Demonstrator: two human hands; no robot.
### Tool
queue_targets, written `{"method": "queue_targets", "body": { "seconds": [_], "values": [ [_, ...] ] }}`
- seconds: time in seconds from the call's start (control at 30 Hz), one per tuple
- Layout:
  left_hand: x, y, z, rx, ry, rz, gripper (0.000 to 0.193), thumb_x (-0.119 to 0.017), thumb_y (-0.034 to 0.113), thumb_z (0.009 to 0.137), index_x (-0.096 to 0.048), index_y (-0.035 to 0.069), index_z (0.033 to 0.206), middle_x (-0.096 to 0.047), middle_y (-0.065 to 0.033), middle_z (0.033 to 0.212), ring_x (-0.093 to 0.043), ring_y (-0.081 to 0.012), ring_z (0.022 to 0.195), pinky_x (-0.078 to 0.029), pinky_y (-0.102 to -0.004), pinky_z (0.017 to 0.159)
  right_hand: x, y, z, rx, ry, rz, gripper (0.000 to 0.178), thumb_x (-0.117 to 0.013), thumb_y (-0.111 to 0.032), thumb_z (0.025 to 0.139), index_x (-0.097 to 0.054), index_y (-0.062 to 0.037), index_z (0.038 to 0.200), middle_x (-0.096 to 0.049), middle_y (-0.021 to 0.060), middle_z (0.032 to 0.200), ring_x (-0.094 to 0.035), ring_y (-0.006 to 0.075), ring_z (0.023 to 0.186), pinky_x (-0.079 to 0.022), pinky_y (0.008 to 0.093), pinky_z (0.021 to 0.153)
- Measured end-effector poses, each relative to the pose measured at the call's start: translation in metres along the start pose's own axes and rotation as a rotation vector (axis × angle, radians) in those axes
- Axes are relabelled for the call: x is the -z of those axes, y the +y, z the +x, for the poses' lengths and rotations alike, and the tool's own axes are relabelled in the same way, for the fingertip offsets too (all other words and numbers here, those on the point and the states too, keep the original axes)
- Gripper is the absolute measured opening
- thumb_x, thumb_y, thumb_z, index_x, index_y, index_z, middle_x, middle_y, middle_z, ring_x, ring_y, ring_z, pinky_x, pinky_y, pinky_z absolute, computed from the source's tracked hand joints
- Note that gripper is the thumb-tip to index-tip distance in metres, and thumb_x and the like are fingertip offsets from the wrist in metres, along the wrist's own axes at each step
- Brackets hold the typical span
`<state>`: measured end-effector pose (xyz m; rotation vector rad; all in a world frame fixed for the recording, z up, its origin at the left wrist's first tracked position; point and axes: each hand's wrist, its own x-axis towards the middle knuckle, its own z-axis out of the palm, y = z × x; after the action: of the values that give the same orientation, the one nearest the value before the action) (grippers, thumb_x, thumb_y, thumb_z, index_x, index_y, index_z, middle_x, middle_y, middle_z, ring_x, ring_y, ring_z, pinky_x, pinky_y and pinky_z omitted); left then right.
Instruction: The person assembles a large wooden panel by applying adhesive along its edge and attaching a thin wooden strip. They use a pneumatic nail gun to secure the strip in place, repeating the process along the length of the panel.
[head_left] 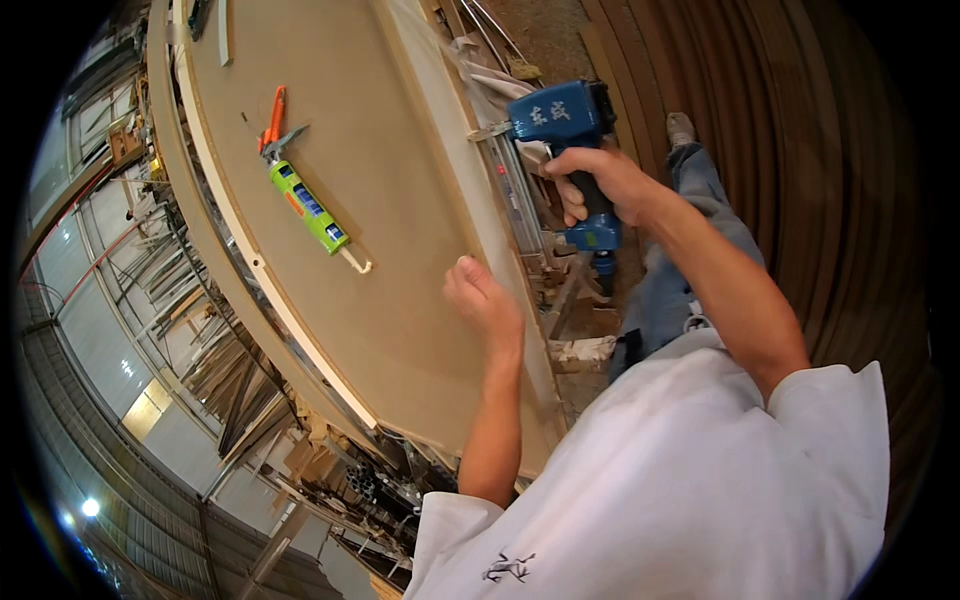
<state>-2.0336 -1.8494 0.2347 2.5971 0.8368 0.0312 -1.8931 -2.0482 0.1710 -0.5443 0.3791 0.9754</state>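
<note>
A blue pneumatic nail gun point(556, 113) is gripped by its dark handle in my right hand point(612, 182). Its nose points left, by the right edge of a large tan panel point(345, 110); whether it touches the edge I cannot tell. Over the near part of that panel is my left hand point(484, 300), its fingers curled closed; anything inside them is hidden. A caulking gun point(306, 206) with a green cartridge and orange handle lies on the panel, left of my left hand, its bent pale nozzle towards me.
Pale strips point(290, 335) run along the panel's left side. A short light strip point(225, 35) lies at its far end. Stacked lengths of material point(255, 405) fill racks on the left. Brown ridged boards point(800, 170) spread out on the right, past my leg.
</note>
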Motion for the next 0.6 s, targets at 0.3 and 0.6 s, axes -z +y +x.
{"method": "queue_targets", "body": {
  "seconds": [0.3,0.6],
  "values": [
    [-0.008,-0.006,-0.002,-0.001,-0.006,-0.131,0.05,-0.035,0.035,0.114,-0.061,-0.008,0.108,-0.059,-0.0258,0.11,-0.05,-0.0456,0.109,-0.038,-0.0556,0.098,0.005,0.048,-0.027,0.078,0.013,-0.106,0.019,-0.066,-0.026,0.091,-0.066,-0.0072,0.088,-0.055,0.003,0.062,-0.055,0.0168,0.052,-0.055,0.0382,0.064],
    [-0.012,-0.082,-0.052,-0.003,0.08,-0.173,0.059,-0.033,0.04,0.114,-0.06,-0.011,0.12,-0.064,-0.0244,0.117,-0.057,-0.0388,0.11,-0.042,-0.0479,0.102,0.0,0.082,-0.056,-0.029,0.035,-0.063,0.019,-0.067,-0.021,0.09,-0.063,-0.0059,0.078,-0.057,0.0062,0.06,-0.057,0.0192,0.05,-0.057,0.0395,0.061]
  ]
}}
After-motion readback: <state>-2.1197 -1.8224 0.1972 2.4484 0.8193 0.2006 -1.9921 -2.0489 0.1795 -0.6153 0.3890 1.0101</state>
